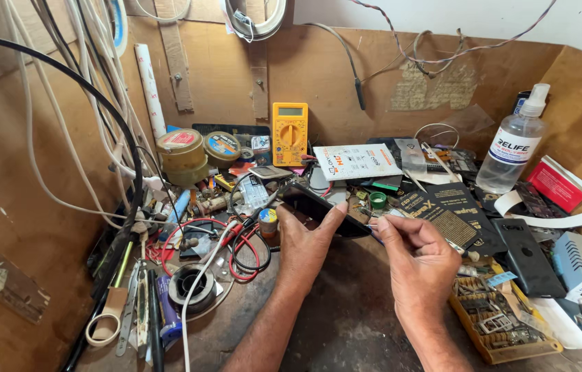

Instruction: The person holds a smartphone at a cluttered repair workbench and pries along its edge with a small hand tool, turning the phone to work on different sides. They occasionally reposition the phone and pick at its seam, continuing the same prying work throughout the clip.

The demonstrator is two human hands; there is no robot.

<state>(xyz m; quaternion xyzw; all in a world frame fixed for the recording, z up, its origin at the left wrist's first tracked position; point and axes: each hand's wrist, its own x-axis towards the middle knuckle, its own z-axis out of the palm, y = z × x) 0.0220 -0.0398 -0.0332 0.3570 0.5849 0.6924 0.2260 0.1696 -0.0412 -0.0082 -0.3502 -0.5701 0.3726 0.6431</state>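
Phone (318, 208) — dark, slim, held tilted above a crowded repair bench, one end raised toward the back wall. Gripped by the left hand (304, 241), fingers curled under the body and thumb pressed along the near edge, likely to steady it and turn that edge toward the other hand. Right hand (418, 258) closed in a pinch at the phone's lower right end, fingertips drawn together on something thin; whether a small tool or only the phone's edge cannot be told from this angle.

Around the hands, clutter: red and black test leads (242, 241) coiled just left of the phone, a spool of solder (191, 288) nearer the front, a roll of tape (103, 327) at the bench's left edge. Yellow multimeter (290, 133) propped upright against the back wall, well apart from the hands. Clear spray bottle (514, 148) standing at the right rear, a black phone case (528, 256) lying flat just right of the right hand, and a tray of small parts (501, 327) at the front right.

Work surface (346, 317) dark and worn, walled on three sides by brown board — white and black cables (64, 124) hanging down the left side.
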